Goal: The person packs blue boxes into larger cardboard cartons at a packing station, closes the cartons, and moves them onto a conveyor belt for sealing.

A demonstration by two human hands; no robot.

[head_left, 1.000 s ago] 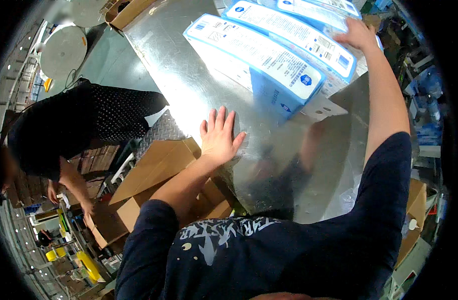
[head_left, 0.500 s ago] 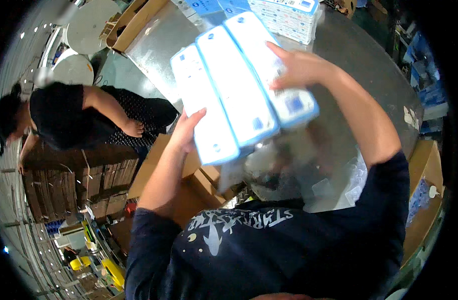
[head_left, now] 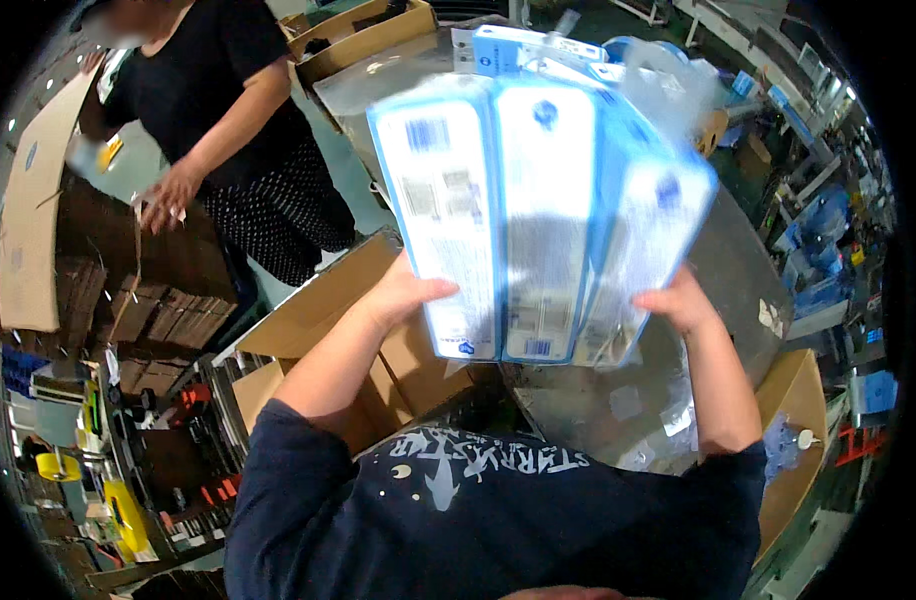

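Note:
Three long white-and-blue cardboard boxes point(head_left: 545, 210) stand side by side in a row, raised in front of my chest above the table. Shiny film seems to cover them. My left hand point(head_left: 408, 290) grips the left box low on its outer side, thumb across the front face. On the opposite side, my right hand point(head_left: 676, 300) holds the right box near its lower edge, thumb also in front. The other fingers of both hands are hidden behind the boxes. The right box is turned at an angle to the other two.
An open brown carton point(head_left: 378, 375) sits below my left forearm. More blue-and-white boxes point(head_left: 533, 45) lie on the grey table point(head_left: 723, 260) behind. At left a co-worker point(head_left: 228, 110) reaches over stacked flat cardboard point(head_left: 168, 270). Another carton point(head_left: 793, 430) holding clear plastic pieces stands at right.
The boxes have swung from a slant to nearly upright, showing different faces. My right hand has come down to their lower right side. The co-worker's arm now reaches over the cardboard stack.

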